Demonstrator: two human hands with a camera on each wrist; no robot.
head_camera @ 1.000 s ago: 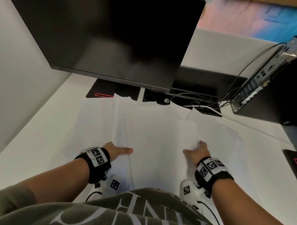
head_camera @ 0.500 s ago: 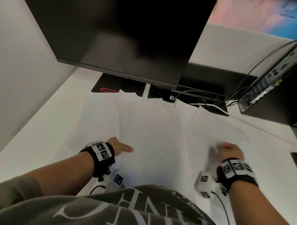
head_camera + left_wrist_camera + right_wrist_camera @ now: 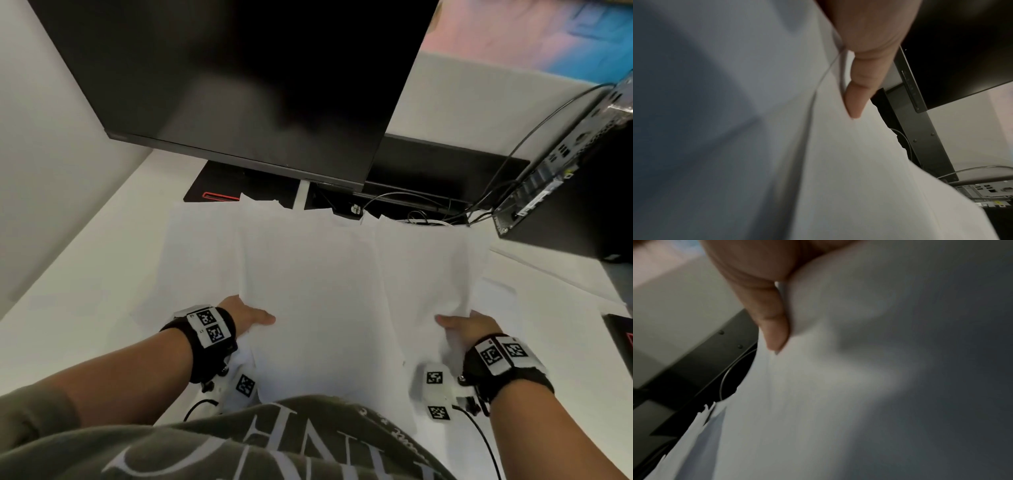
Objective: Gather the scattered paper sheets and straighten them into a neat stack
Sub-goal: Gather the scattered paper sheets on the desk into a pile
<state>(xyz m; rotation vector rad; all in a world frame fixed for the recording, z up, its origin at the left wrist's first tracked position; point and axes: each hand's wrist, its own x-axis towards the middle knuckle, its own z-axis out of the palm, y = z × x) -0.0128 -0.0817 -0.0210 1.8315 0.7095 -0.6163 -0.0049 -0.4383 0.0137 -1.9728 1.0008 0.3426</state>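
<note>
Crowding paper sheets point(image 3: 318, 274): monitor point(image 3: 239, 85), cables point(image 3: 411, 202).

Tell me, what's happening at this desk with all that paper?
A person is gathering loose white paper sheets on a white desk in front of a dark monitor. The left hand holds the bundle's left edge, thumb on top. The right hand pinches the sheets on the right side. The sheets overlap unevenly, corners sticking out at the far end, so no neat stack yet.

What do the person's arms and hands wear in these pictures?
Each forearm is bare, with an olive-green sleeve pushed up on the left. The left hand and right hand each have a black wristband with white square-code tags, plus a white tagged camera block with a thin black cable.
</note>
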